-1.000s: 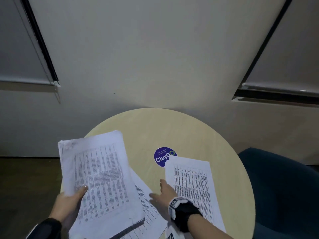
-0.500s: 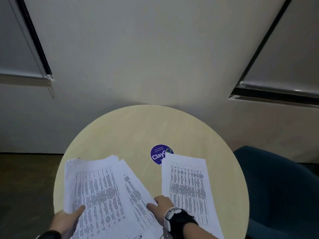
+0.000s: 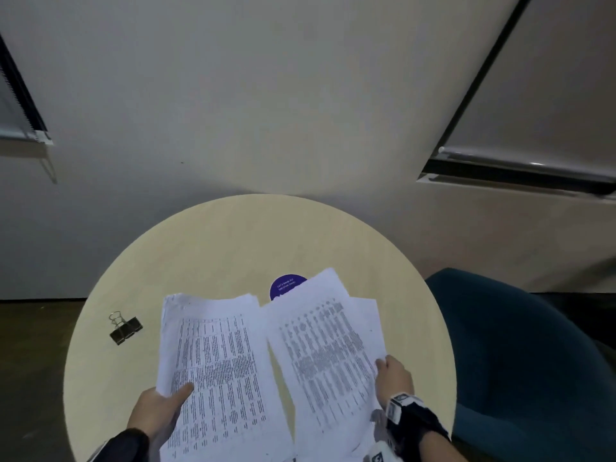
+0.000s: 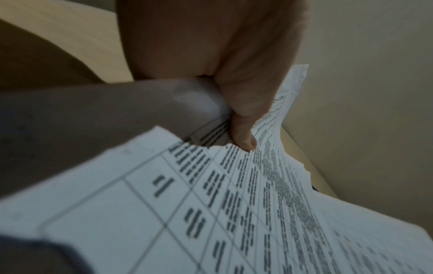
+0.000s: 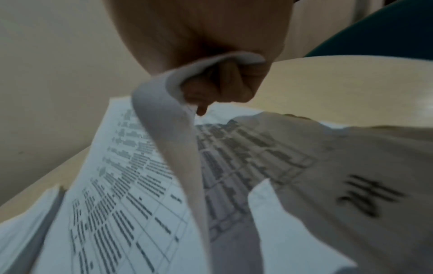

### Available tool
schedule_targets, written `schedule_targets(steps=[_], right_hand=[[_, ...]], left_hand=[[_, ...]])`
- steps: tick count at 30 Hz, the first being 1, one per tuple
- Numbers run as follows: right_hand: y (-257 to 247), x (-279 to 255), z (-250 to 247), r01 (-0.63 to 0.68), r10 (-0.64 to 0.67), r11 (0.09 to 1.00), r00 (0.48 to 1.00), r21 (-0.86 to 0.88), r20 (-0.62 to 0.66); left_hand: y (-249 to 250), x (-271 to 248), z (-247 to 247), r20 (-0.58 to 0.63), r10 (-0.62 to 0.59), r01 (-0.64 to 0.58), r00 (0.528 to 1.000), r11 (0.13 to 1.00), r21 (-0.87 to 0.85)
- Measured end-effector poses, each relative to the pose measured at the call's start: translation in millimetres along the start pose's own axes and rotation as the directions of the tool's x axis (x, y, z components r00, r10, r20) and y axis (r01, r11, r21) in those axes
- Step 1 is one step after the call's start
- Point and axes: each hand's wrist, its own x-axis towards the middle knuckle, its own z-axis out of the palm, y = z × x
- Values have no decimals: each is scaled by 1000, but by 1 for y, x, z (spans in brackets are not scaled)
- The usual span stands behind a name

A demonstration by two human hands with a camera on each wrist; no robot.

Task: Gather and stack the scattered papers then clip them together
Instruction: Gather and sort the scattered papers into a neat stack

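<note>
My left hand (image 3: pixel 160 408) pinches a sheaf of printed papers (image 3: pixel 216 365) at its left edge, thumb on top; the left wrist view shows the thumb (image 4: pixel 243 140) pressed on the sheets (image 4: pixel 234 213). My right hand (image 3: pixel 395 376) grips a second set of printed papers (image 3: pixel 326 341) at its right edge, lifted and tilted. In the right wrist view its fingers (image 5: pixel 225 87) curl round a bent sheet (image 5: pixel 178 148). More sheets lie under it. A black binder clip (image 3: pixel 125 328) lies on the round table (image 3: pixel 233 241), left of the papers.
A purple round sticker (image 3: pixel 285 285) on the table is partly covered by the right papers. A dark teal chair (image 3: pixel 520 355) stands to the right. The wall is just behind the table, and the floor (image 3: pixel 33 361) shows to the left.
My right hand moved from between the piles to the right pile's edge and lifted it. The left sheaf shifted right, uncovering the binder clip.
</note>
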Motion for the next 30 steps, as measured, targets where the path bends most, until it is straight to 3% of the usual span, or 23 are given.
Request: schedule_targets(steps=[4,14,18,23,26,30], right_hand=[[34,0,-7,-182,184,983,982,33,-51],[36,-21,24,-239,240,949,971,-204,-18],[35,-14,35,-271,262,962,954,45,142],[31,-17,26,-153,150,973,988,173,31],[23,-18,4,-77,66,933,997,352,44],[1,-21,-42,-53,27,794,998,606,53]], left_hand=[[-2,-2,-4,-7,-18,18,1000,1000,-23],[-4,0,-6,-20,12,-11,1000,999,34],[-5,2,-8,5,-23,23,1000,1000,21],[-8,5,-6,-2,8,-8,1000,1000,23],[-9,6,-5,-12,16,-16,1000,999,33],[-8,7,-5,-20,27,-26,999,999,46]])
